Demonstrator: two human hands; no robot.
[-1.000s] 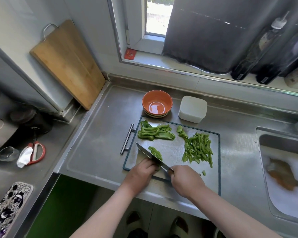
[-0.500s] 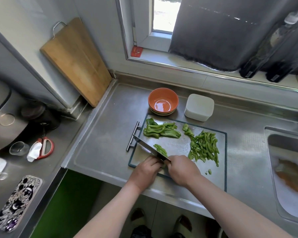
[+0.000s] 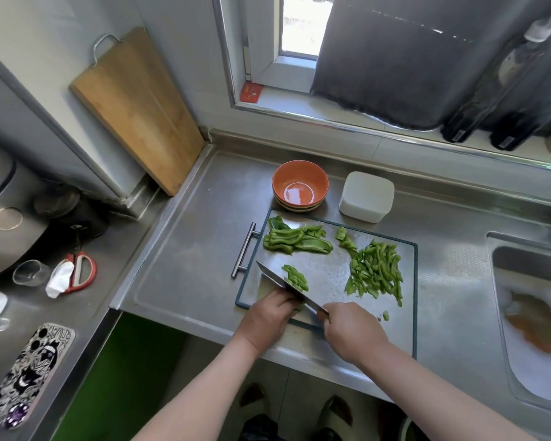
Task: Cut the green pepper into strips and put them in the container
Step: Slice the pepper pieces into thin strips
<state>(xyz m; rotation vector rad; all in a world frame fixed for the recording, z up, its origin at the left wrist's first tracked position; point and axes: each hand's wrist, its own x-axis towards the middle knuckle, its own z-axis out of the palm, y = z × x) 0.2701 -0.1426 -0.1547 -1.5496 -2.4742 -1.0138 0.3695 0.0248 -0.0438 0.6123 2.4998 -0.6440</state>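
- Head view: the pepper piece [image 3: 300, 306] being cut lies at the near left of the steel cutting board [image 3: 326, 265]. It is almost wholly covered by the left hand [image 3: 269, 316], and only a sliver of green shows at the fingertips.
- Left hand: fingers curled down onto the pepper piece, pinning it to the board, knuckles toward the blade.
- Right hand [image 3: 353, 332]: closed round the handle of the kitchen knife [image 3: 279, 280]. The blade runs diagonally away to the left, close against the left knuckles.
- Fresh strips [image 3: 295, 276]: a small cluster just beyond the blade, touching it.
- Main strip pile [image 3: 376, 272]: on the right half of the board, with one stray bit [image 3: 385, 315] near the right hand.
- Uncut pepper sections [image 3: 296, 241]: lying together at the board's far left corner.
- White container [image 3: 366, 195]: square, standing on the counter [image 3: 188, 249] just beyond the board's far edge. Whether it is lidded cannot be told.
- Orange bowl [image 3: 299, 186]: beside the container, to its left, not touching it.
- Sink [image 3: 528, 313]: at the right, holding foamy water.
- Wooden board [image 3: 137, 109]: leaning against the wall at the far left.
- Red-handled scissors [image 3: 80, 272] and a small glass [image 3: 31, 272]: on the lower surface at the left.
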